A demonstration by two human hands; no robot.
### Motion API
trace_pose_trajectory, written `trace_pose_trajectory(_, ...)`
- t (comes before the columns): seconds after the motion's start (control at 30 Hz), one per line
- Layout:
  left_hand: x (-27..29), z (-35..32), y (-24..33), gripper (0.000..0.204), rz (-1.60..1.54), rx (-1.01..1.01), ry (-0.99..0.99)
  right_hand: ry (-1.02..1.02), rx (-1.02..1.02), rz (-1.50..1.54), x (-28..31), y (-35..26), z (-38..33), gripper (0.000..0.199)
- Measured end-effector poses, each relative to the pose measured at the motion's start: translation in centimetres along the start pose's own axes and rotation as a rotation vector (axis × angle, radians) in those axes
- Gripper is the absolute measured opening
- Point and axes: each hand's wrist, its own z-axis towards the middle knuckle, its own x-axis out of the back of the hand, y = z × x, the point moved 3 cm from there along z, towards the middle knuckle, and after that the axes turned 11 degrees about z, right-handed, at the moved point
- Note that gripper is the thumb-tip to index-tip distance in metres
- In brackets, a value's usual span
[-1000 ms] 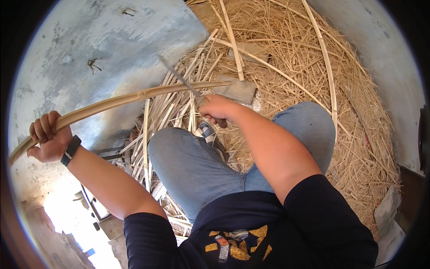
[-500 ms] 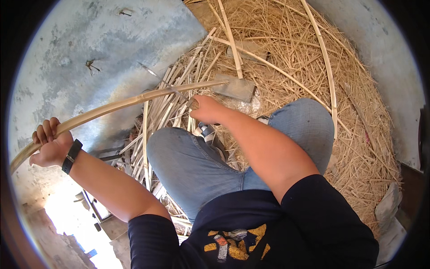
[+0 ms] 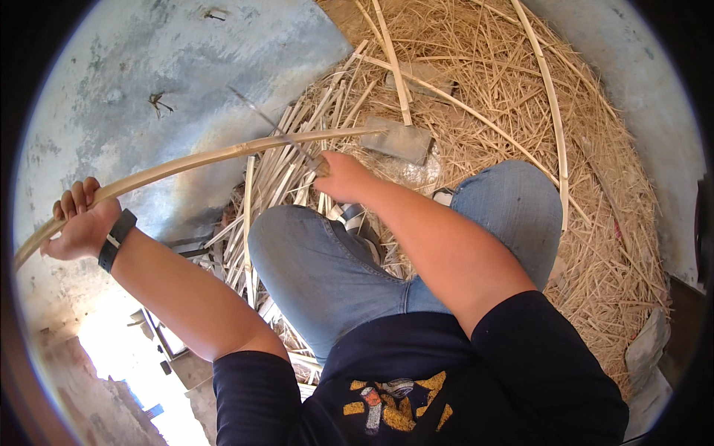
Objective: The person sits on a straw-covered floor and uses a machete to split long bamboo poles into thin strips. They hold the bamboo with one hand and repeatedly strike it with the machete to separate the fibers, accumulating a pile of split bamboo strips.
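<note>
A long, bowed bamboo strip (image 3: pixel 178 165) runs from the far left across to a flat grey block (image 3: pixel 407 141), where its tapered tip rests or hovers; I cannot tell which. My left hand (image 3: pixel 85 224), with a black band on its wrist, wraps its fingers around the strip near its left end. In my right hand (image 3: pixel 343 177) is the short wooden handle of a knife, closed in the fist. The narrow knife blade (image 3: pixel 260 114) points up and left, crossing the strip not far from its tip.
Straw-like shavings (image 3: pixel 491 89) cover the floor ahead and to the right, with long bamboo strips (image 3: pixel 554 111) on top. Split slats (image 3: pixel 279 178) are heaped beyond my left knee (image 3: pixel 290 245). A blue-grey wall (image 3: pixel 201 59) stands at left, another pale wall (image 3: pixel 632 89) at right.
The whole view has shifted slightly. The strip looks a little narrower and turned, and the blade lies against it at nearly the same place. Both hands keep their grips.
</note>
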Motion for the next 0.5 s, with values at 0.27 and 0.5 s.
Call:
trace_pose_trajectory(0.27,-1.4,0.3,-0.2,0.049,0.006,-0.035,0.031,-0.07,0.019,0.042,0.3,-3.1,-0.9,0.042)
trace_pose_trajectory(0.5,-3.5,0.6,-0.2,0.04,0.14,-0.053,-0.014,0.09,-0.097,0.175,1.3,2.8,0.1,0.04)
